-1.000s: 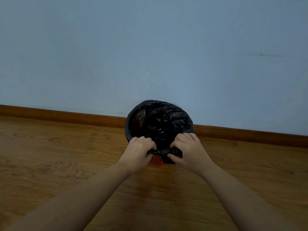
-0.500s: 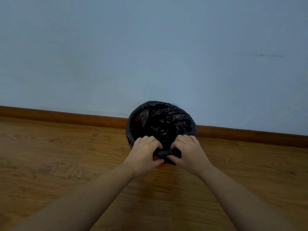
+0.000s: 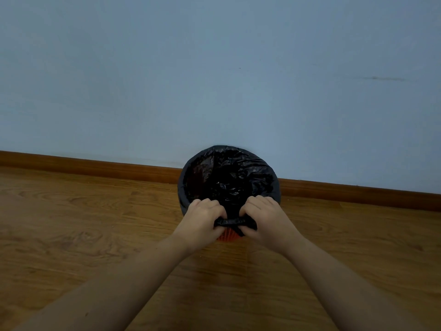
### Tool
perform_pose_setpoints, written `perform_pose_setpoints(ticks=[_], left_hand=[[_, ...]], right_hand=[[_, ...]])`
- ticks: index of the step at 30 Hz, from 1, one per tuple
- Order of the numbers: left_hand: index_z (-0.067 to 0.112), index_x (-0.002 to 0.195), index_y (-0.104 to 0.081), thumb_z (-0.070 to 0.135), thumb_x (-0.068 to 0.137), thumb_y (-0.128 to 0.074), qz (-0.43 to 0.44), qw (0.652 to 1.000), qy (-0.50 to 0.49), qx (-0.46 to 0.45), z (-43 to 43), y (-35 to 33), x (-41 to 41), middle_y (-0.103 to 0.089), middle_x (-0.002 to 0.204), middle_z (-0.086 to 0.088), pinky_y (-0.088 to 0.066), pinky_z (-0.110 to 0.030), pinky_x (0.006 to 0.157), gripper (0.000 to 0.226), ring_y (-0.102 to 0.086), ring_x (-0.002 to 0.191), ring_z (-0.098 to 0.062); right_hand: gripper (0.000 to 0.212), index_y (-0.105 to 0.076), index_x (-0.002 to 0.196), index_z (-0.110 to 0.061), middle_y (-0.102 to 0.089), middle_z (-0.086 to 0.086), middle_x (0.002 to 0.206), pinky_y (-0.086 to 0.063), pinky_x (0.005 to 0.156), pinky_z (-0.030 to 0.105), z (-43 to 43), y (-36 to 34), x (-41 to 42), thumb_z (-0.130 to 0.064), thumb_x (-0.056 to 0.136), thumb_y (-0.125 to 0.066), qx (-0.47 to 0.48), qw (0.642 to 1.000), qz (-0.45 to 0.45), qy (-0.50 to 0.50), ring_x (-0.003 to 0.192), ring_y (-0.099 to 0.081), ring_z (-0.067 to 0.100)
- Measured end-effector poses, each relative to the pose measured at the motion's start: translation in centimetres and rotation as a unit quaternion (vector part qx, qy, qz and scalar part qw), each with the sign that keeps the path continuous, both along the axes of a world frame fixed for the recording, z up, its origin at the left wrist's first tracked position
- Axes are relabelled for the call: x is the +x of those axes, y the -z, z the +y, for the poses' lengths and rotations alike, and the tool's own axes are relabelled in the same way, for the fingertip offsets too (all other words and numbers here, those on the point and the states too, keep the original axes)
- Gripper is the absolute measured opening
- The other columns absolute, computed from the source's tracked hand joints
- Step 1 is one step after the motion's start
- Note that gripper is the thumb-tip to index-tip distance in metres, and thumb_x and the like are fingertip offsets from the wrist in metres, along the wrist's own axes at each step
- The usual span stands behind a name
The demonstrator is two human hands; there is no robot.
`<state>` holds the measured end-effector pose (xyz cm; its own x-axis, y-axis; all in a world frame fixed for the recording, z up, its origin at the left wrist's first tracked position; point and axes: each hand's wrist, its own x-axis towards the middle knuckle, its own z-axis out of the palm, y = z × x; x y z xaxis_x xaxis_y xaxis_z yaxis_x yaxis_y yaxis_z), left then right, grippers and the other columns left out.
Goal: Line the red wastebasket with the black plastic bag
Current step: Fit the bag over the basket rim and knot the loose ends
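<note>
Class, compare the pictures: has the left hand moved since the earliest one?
Yes, slightly. The left hand has shifted right along the baseboard, closer to the right hand.

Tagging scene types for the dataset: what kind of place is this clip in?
Likely an indoor room, home or office: wood-grain laminate floor, brown wooden baseboard and a plain pale blue wall. A red mesh wastebasket lined with a black plastic bag stands by the wall. No furniture shows.

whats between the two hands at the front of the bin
In the head view, a bunched, twisted strip of the black bag spans the gap between the left hand and the right hand. Just below it, a bit of the red wastebasket shows.
</note>
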<state>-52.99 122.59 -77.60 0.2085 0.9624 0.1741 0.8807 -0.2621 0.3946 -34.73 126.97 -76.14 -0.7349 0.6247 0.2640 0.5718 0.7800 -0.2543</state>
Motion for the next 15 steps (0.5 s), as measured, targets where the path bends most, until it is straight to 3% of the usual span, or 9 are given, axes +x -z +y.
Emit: perform_pose_setpoints(ticks=[10, 15], left_hand=[[0.019, 0.098, -0.058, 0.027, 0.082, -0.057, 0.02, 0.998, 0.027, 0.045, -0.1, -0.5, 1.1, -0.055, 0.095, 0.003, -0.026, -0.023, 0.081, 0.019, -0.045, 0.092, -0.014], [0.017, 0.097, -0.058, 0.018, 0.082, -0.053, 0.019, 0.999, 0.021, 0.028, 0.1, -0.3, 1.0, -0.056, 0.093, 0.001, -0.023, -0.022, 0.077, 0.016, -0.047, 0.091, -0.016]], right_hand=[[0.013, -0.062, 0.076, -0.006, -0.06, 0.008, 0.075, -0.04, 0.064, 0.03, -0.1, 0.4, -0.7, -0.016, 0.074, -0.071, -0.044, 0.997, 0.054, 0.023, 0.071, -0.055, 0.023], [0.028, -0.059, 0.089, -0.013, -0.059, 0.002, 0.085, -0.036, 0.073, 0.028, -0.3, 0.4, -0.3, -0.033, 0.072, -0.07, -0.008, 1.0, 0.0, -0.002, 0.079, -0.052, 0.018]])
